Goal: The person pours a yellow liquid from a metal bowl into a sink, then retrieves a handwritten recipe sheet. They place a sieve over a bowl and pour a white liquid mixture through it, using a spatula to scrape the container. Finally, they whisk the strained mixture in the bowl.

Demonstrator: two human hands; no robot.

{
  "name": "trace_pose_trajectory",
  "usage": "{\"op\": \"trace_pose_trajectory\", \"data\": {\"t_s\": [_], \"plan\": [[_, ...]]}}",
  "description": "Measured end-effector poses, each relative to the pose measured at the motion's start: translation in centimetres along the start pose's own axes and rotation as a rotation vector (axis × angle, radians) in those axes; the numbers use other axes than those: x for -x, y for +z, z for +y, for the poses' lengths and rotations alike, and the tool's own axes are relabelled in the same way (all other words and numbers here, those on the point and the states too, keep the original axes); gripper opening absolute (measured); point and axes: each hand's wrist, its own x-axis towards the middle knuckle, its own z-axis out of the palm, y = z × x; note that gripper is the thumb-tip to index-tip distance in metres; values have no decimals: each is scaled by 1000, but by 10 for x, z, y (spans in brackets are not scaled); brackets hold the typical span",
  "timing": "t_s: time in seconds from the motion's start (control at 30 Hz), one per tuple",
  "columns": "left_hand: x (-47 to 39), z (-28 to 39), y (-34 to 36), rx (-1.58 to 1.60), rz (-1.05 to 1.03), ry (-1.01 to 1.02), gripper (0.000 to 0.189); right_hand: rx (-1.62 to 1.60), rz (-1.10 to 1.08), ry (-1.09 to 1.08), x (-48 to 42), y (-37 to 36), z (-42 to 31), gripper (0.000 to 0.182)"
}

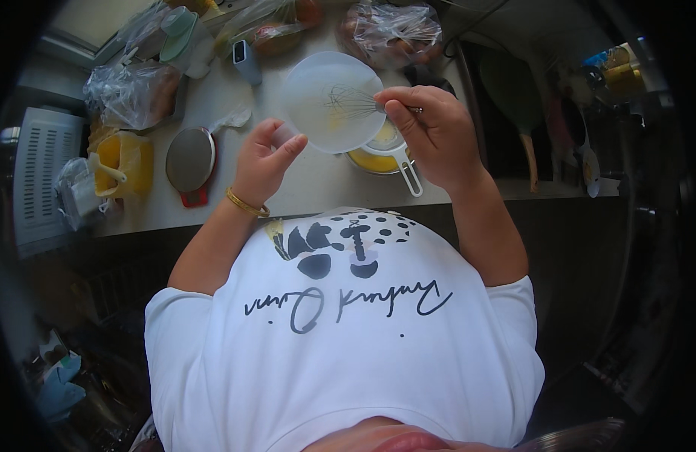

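My left hand grips the handle at the near left of a translucent white plastic bowl, which is tilted above the counter. A wire balloon whisk is pinched by its handle in my right hand, with its wires over the bowl's inside. A little yellow residue shows in the bowl. Partly hidden beneath the bowl and my right hand is a strainer with a white handle. It rests over a container of yellow liquid, and pale foam lies in the strainer.
Left on the counter are a round kitchen scale and a yellow container. Behind stand a small grey device and plastic bags of food. A green pan-like utensil with a wooden handle is at the right.
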Motion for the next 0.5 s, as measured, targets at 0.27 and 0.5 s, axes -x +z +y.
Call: {"op": "trace_pose_trajectory", "data": {"t_s": [0.27,0.5], "plan": [[21,2,-22,-35,85,10,24,99,-131,-82,-17,28,-14,14],[51,-10,-56,-63,165,7,27,328,-278,-149,-44,66,-38,6]]}}
